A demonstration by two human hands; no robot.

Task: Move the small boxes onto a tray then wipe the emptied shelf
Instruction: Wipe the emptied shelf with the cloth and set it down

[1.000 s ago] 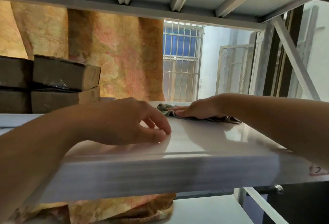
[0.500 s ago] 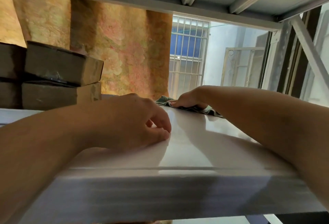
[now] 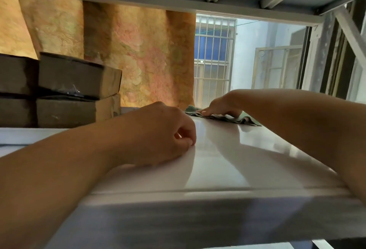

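Farther back on the shelf (image 3: 227, 161) now, your right hand (image 3: 221, 106) presses flat fingers (image 3: 206, 111) on the cloth (image 3: 245, 120); your left hand (image 3: 158, 133) rests loosely curled, empty, at the shelf's front.

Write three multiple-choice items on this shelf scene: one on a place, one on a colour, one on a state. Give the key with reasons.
1. Where do the brown boxes stand?
A. At the left of the shelf
B. At the shelf's right end
C. On the floor

2. What colour is the cloth?
A. Red
B. Green
C. Yellow

3. What is the right hand doing?
A. Lifting a box
B. Hanging off the shelf
C. Pressing flat on the cloth

Key:
1 A, the boxes are stacked at the left, beside the left hand.
2 B, the crumpled fabric at the far edge is dull green.
3 C, the fingers lie flat over the cloth on the shelf top, while the left hand rests loosely curled on the bare surface and holds nothing.
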